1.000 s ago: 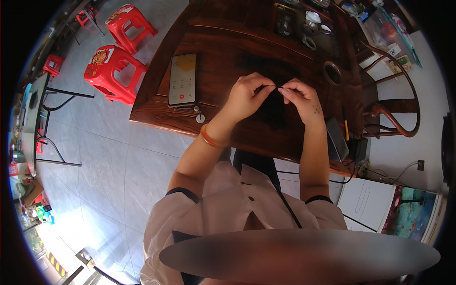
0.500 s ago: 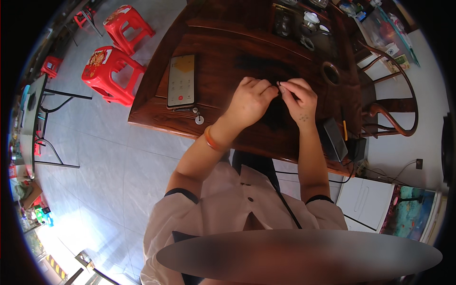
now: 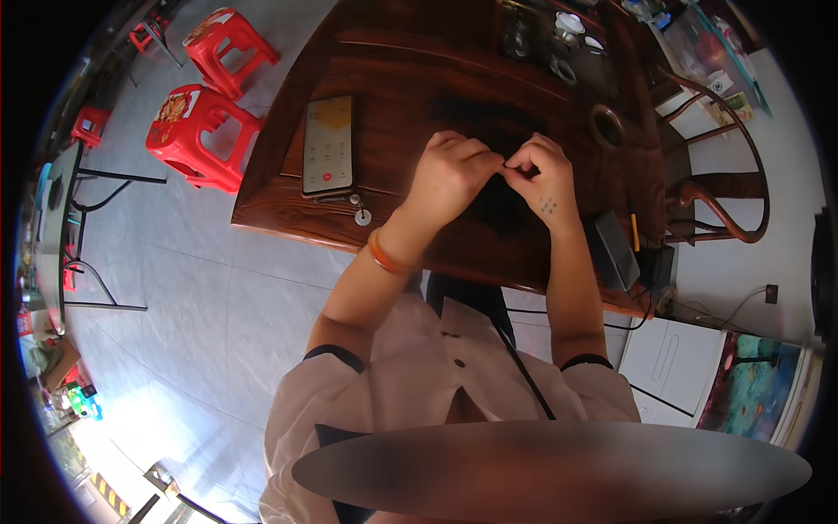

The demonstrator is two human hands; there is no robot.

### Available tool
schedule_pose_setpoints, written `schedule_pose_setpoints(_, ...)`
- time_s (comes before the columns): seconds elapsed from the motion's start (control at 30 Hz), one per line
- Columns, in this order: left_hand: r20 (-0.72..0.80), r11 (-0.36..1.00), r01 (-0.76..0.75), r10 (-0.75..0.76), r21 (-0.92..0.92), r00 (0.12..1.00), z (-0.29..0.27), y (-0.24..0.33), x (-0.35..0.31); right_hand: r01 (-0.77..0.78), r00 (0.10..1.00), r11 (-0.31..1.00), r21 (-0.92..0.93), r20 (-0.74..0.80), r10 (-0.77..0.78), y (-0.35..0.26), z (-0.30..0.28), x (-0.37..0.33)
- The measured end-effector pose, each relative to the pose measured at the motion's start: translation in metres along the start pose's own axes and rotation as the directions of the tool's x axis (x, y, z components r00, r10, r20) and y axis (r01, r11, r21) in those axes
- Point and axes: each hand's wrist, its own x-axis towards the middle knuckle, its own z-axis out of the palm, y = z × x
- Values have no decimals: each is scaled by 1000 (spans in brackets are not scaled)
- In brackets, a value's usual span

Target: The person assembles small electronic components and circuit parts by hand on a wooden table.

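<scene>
Over the dark wooden table [image 3: 384, 65], my two hands meet with their fingertips almost touching. My left hand [image 3: 451, 177], with an orange bangle [image 3: 384, 253] on its wrist, is closed in a pinch. My right hand [image 3: 546, 175] also pinches, thumb against forefinger. A tiny dark bit shows between the fingertips, too small to name. Black patches lie on the tabletop beneath and beyond the hands; whether they are loose material or shadow I cannot tell. Left of my left hand lies a phone [image 3: 329, 144] with its screen lit, a small round charm [image 3: 362, 216] hanging by its lower end.
A dark grey box-shaped object [image 3: 615, 251] and a yellow stick [image 3: 635, 232] lie at the table's right. A round dark ring [image 3: 607, 127] and a white lidded cup [image 3: 569, 26] sit farther back. Red stools [image 3: 205, 131] stand left; a wooden chair [image 3: 716, 192] stands right.
Both hands have shifted slightly left. The right fingers have curled in more, and the fingertips still meet in a pinch. The whole view has moved a little.
</scene>
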Motion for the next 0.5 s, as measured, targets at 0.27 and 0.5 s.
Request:
schedule_pose_setpoints(0.27, 13, 972, 145, -145, -187, 989, -6, 7, 7, -349, 937, 795, 496, 179, 300, 6, 1, -6)
schedule_pose_setpoints(0.5, -29, 954, 164, -177, -251, 984, -7, 6, 6, -528, 840, 352, 773, 413, 351, 0, 0, -5)
